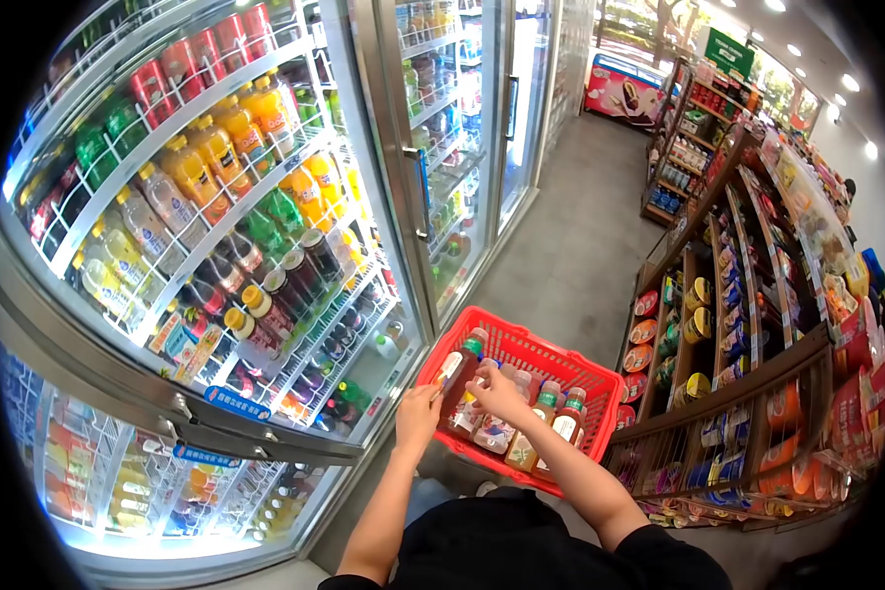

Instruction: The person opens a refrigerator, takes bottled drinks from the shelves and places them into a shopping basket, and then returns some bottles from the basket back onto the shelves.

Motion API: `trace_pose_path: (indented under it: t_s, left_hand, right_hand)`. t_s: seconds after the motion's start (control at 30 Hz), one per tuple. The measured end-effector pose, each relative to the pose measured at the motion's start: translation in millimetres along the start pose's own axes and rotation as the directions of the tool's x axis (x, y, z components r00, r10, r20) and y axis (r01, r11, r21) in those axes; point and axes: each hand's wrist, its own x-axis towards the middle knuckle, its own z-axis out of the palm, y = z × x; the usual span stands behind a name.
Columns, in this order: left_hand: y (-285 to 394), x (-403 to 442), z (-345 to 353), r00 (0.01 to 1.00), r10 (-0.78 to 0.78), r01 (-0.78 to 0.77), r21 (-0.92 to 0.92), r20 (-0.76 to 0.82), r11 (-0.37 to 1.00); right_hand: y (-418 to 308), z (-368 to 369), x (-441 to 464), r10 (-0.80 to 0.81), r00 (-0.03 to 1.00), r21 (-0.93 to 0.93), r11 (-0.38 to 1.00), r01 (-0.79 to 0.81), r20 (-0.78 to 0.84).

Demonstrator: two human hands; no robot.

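Note:
A red plastic basket stands in front of my body with several bottles in it. My left hand is at the basket's left edge, its fingers closed near a dark bottle with a green cap; whether they grip it is unclear. Over the middle of the basket, my right hand has its fingers bent at the top of a clear bottle. Right of that hand, bottles with green caps and pale labels stand side by side.
A glass-door drinks fridge with shelves of bottles and cans fills the left side. More fridge doors run along the aisle. Snack shelves line the right. A chest freezer is at the far end.

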Motion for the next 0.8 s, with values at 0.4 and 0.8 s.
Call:
trace_pose_path:
  t_s: [0.4, 0.8]
  left_hand:
    - [11.6, -67.7, -64.7, 0.859, -0.403, 0.272, -0.386, -0.315, 0.881]
    - [-96.2, -145.9, -224.8, 0.307, -0.590, 0.114, -0.586, -0.747, 0.802]
  right_hand:
    - [-59.4, 61.8, -27.7, -0.230, 0.842, 0.328, 0.942, 0.067, 0.488]
    - [-121.7, 232.9, -57.6, -0.404, 0.550, 0.462, 0.886, 0.036, 0.731]
